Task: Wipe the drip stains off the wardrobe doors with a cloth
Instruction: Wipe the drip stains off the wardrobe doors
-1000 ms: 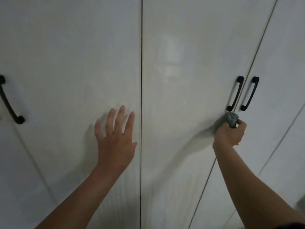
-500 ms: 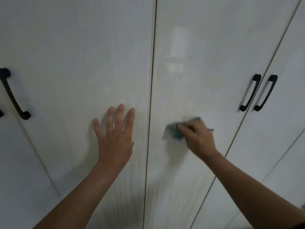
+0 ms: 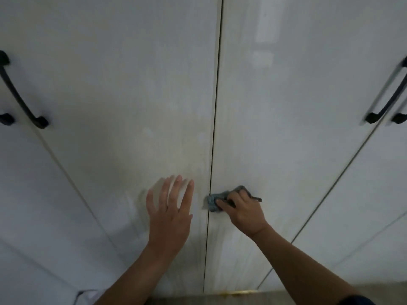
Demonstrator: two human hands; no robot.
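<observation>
**Wardrobe doors** (image 3: 297,139): pale, glossy panels that fill the view. 2 central panels meet at a dark vertical seam (image 3: 213,150). Faint yellowish drip streaks (image 3: 229,245) run down the lower part of the panels near the seam.

**Cloth** (image 3: 214,201): grey-blue and bunched, pressed low on the right central panel, just beside the seam.

**Right hand** (image 3: 244,213): fingers curled over the cloth, gripping it against the panel. A dark sleeve edge (image 3: 356,301) shows at the bottom of the frame.

**Left hand** (image 3: 169,214): holds nothing, fingers straight and spread, at the left central panel just left of the seam. It is blurred, so contact with the door cannot be told.

**Left handle** (image 3: 21,93): 1 black bar, far left, well apart from both hands.

**Right handle** (image 3: 385,97): 1 black bar, far right, well apart from both hands.
</observation>
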